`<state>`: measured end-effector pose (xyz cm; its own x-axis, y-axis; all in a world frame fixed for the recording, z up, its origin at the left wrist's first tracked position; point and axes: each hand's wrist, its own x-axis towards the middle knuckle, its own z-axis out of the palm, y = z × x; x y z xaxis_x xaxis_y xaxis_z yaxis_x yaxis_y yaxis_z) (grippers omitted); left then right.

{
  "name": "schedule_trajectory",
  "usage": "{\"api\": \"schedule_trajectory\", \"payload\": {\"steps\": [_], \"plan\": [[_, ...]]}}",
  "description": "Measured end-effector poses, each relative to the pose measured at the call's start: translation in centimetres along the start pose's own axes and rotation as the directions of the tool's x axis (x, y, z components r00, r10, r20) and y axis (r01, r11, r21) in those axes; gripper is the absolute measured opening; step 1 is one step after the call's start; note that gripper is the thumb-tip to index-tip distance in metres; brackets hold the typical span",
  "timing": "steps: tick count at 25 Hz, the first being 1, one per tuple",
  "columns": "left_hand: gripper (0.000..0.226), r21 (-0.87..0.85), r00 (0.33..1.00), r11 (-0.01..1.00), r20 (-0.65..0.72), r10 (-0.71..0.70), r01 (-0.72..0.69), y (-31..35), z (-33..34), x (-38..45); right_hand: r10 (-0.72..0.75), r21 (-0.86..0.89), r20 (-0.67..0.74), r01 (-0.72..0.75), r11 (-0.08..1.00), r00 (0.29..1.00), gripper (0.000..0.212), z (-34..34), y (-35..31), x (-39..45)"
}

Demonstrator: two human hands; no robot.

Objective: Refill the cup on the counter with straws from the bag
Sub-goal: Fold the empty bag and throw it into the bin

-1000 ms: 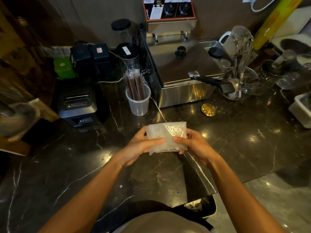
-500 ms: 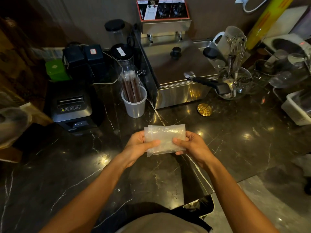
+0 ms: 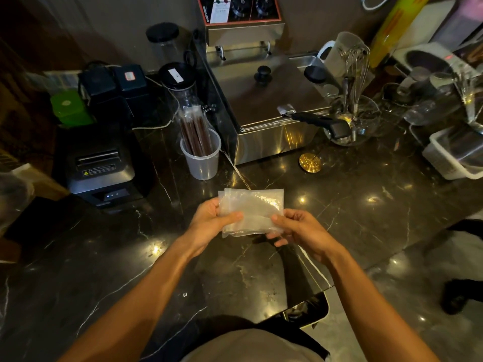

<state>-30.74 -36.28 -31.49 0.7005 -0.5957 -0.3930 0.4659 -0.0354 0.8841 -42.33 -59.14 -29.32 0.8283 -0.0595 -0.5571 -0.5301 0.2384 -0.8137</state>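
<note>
A clear plastic cup (image 3: 202, 163) stands on the dark marble counter (image 3: 109, 257), with several wrapped brown straws (image 3: 195, 131) upright in it. Nearer to me, above the counter, I hold a folded, flat clear plastic bag (image 3: 254, 209) with both hands. My left hand (image 3: 209, 223) pinches its left edge, thumb on top. My right hand (image 3: 300, 231) pinches its lower right part, thumb on top and fingers underneath. No straws show inside the bag.
A black receipt printer (image 3: 100, 171) sits left of the cup, a steel fryer (image 3: 264, 105) with a black handle right behind it. A gold disc (image 3: 310, 163), a glass bowl with a whisk (image 3: 355, 118) and a white tray (image 3: 452, 158) lie to the right.
Both hands keep hold of the folded bag. The bag's layers have slid slightly apart at the top left, and the view has shifted a little.
</note>
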Motion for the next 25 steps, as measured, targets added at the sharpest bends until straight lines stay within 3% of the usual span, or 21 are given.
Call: {"api": "schedule_trajectory", "payload": {"steps": [5,9,19,22,25], "plan": [[0.04,0.088,1.0,0.996,0.01,0.001,-0.001,0.1,-0.3,-0.1,-0.021,-0.031,-0.081,0.018,0.999,0.997,0.015,0.7,-0.1,-0.1],[0.039,0.04,1.0,0.999,0.013,-0.025,0.025,0.2,-0.7,-0.3,-0.052,-0.048,-0.08,0.048,0.998,0.995,0.006,1.1,-0.4,0.2],[0.034,-0.046,0.992,0.993,0.054,-0.111,0.113,0.4,-0.5,-0.6,-0.084,-0.104,-0.053,0.078,0.991,0.995,0.008,0.6,-0.1,0.3],[0.03,-0.041,0.995,0.995,-0.01,-0.095,0.095,0.6,0.1,-0.6,-0.06,-0.119,-0.027,0.056,0.991,0.998,0.017,0.4,0.3,0.2],[0.028,-0.011,0.996,0.997,-0.054,-0.071,0.071,0.6,0.4,-0.5,-0.02,-0.039,-0.088,0.017,0.999,0.996,0.03,0.9,0.5,0.2]]}}
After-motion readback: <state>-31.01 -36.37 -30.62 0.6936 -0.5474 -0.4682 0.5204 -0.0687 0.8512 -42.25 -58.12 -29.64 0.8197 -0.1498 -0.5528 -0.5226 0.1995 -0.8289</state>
